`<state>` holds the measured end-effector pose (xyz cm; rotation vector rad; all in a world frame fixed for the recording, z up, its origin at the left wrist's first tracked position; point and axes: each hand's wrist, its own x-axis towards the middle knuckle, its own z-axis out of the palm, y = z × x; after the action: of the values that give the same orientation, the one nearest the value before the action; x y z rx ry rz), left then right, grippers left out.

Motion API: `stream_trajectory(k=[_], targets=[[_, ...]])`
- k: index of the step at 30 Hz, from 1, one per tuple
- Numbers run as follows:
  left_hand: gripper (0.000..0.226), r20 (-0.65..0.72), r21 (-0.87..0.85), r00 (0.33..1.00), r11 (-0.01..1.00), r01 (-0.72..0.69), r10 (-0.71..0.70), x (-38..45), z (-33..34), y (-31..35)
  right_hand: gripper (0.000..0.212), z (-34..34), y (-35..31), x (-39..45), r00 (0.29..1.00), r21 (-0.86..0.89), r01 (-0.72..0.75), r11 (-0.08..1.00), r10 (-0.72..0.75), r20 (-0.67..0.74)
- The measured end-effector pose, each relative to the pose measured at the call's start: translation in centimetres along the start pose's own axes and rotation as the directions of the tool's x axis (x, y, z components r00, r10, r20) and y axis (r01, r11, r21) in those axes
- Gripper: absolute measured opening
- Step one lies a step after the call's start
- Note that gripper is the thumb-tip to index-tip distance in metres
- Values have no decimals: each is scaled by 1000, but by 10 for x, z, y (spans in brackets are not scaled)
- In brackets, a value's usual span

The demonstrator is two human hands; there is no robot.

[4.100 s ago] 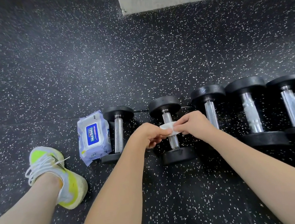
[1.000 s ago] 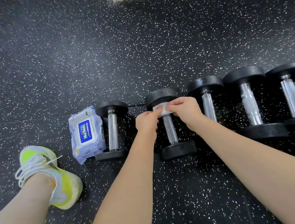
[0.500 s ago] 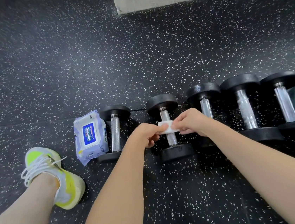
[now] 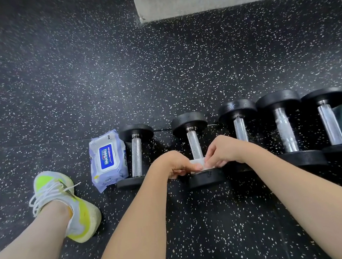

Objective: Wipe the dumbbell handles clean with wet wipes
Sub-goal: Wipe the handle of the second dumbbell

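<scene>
Since half a second ago both hands slid the wet wipe (image 4: 197,162) down the dumbbell handle (image 4: 195,144) in the frame centre; left hand (image 4: 175,164) and right hand (image 4: 224,151) pinch it with curled fingers.

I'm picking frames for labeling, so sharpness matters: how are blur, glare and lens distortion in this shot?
Head view: the speckled floor smears into soft blur toward the upper left; the middle is sharp, print on the wipes pack legible. Bright sheen streaks the dumbbell handles, strongest on the fourth handle. Wide-angle bending splays the row outward. The wipe between left hand and right hand is nearly overexposed.
</scene>
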<state>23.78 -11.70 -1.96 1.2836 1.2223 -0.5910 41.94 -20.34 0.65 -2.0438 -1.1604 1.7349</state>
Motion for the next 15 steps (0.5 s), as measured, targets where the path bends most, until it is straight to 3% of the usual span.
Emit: stream_trajectory(k=[5,10,15], targets=[[28,-148,-180,989,983,-46,20,9,-6,1,11,1,8,10,985,102,60,993,-43,-165],[37,-351,-339,936,928,-156,29,21,-9,7,6,7,5,23,934,191,116,975,-41,-354],[28,-428,-480,903,840,-252,26,33,-7,10,9,7,0,32,902,277,148,949,-14,-432]])
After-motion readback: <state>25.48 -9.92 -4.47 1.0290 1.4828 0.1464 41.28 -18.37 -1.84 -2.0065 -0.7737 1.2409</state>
